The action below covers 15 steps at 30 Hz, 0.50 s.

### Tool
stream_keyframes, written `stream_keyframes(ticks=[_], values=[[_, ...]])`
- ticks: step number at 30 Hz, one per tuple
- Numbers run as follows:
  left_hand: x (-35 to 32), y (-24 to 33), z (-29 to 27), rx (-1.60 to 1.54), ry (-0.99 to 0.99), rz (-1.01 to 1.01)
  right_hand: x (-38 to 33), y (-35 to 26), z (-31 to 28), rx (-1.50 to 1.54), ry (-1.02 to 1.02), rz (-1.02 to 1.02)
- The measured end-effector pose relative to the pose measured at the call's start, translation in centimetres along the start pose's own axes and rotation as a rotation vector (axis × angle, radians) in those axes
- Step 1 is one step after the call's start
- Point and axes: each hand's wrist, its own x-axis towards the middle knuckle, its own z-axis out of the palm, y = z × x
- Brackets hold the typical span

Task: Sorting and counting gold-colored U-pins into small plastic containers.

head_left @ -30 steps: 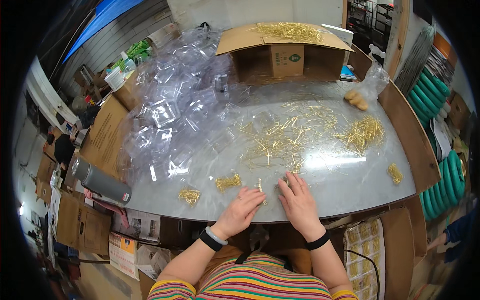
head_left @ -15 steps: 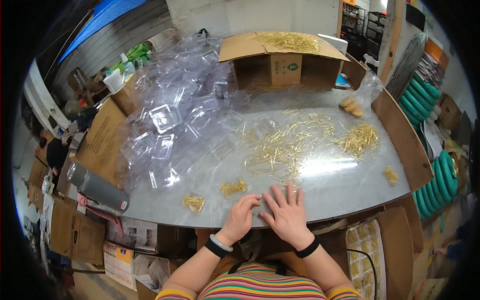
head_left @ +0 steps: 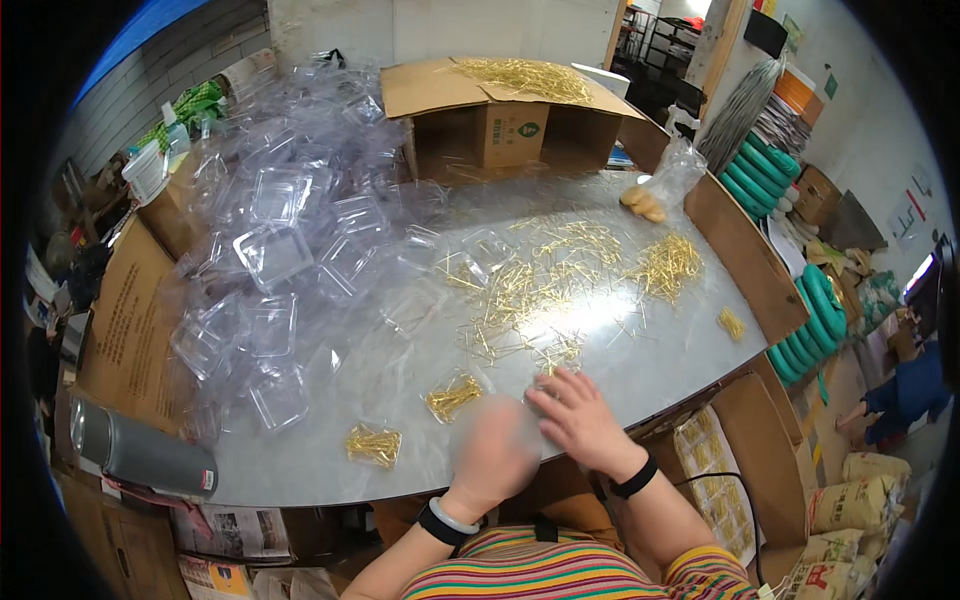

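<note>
Blurred by motion, my left hand [head_left: 497, 450] is at the near edge of the table; its fingers cannot be made out. Beside it, my right hand [head_left: 580, 418] has its fingers stretched forward over the tabletop, just short of a few loose, thin gold pins [head_left: 558, 352]. A wide scatter of gold pins [head_left: 530, 300] lies beyond the hands, and a denser heap of pins [head_left: 668, 266] is to its right. Left of my left hand are two small clear plastic boxes filled with pins, one nearer box [head_left: 374, 445] and one farther box [head_left: 455, 398].
A big pile of clear plastic boxes [head_left: 275, 250] covers the left side, by a grey flask [head_left: 145, 450]. A cardboard box [head_left: 440, 95] with pins on top stands at the back. A small pin bundle [head_left: 731, 323] and a plastic bag [head_left: 680, 165] are at right.
The view has turned and shifted, moving the scene leftward. My left hand has moved and become blurred. My right hand's fingers, spread flat before, are now closer together.
</note>
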Motion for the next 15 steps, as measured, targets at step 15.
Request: stream_keyframes(ticks=[15], values=[[0.3,-0.1,0.4,0.161,-0.074,0.067,0.3,0.9,-1.0,0.168,-0.017,-0.139]])
